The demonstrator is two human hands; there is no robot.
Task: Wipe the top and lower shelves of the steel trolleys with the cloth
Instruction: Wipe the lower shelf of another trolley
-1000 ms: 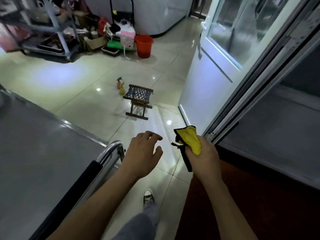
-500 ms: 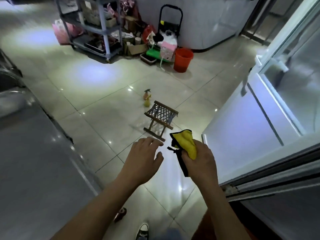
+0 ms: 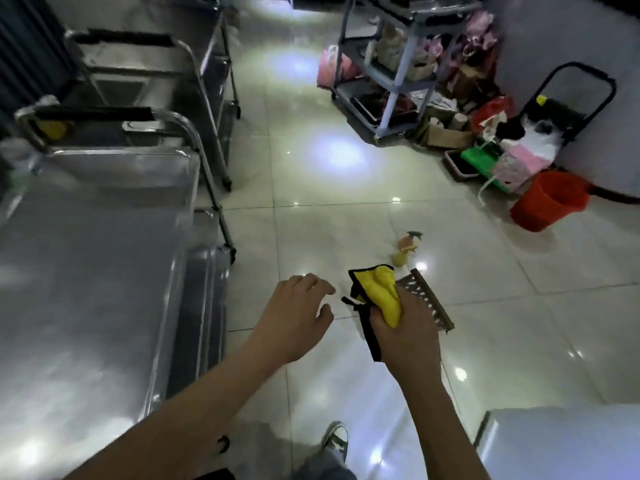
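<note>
1. The cloth (image 3: 382, 296) is bunched tight in the right hand (image 3: 403, 327), fingers curled round the yellow pile, with a black edge strip trailing loose below the fist.
2. The left hand (image 3: 294, 317) is held out empty, fingers loosely spread and slightly bent, hovering over the floor tiles (image 3: 311, 216) just right of the nearest steel trolley (image 3: 86, 271).
3. The cloth is carried in the air, beside that trolley's top shelf and apart from it; no steel is touched yet.
4. A soft, light, limp feel is judged for the cloth: it can be crushed, folded or flattened at will, and nothing about it looks fragile.
5. For wiping, a flatter hold is likely wanted, palm pressed over a spread pad rather than a ball; the dangling black strip could be tucked in so it is not dragged.
6. The nearest trolley's top shelf is seen as smooth, glossy and probably slippery, so an easy glide is expected; its lower shelf (image 3: 204, 306) is glimpsed beneath, on the side toward the hands, and a reach underneath will be needed.
7. Two more trolleys (image 3: 145, 109) with black-padded handles are lined up beyond the nearest one.
8. A small folding stool (image 3: 429, 303) and spray bottles (image 3: 407, 251) are left on the floor beyond the hands, well away from the nearest trolley.
</note>
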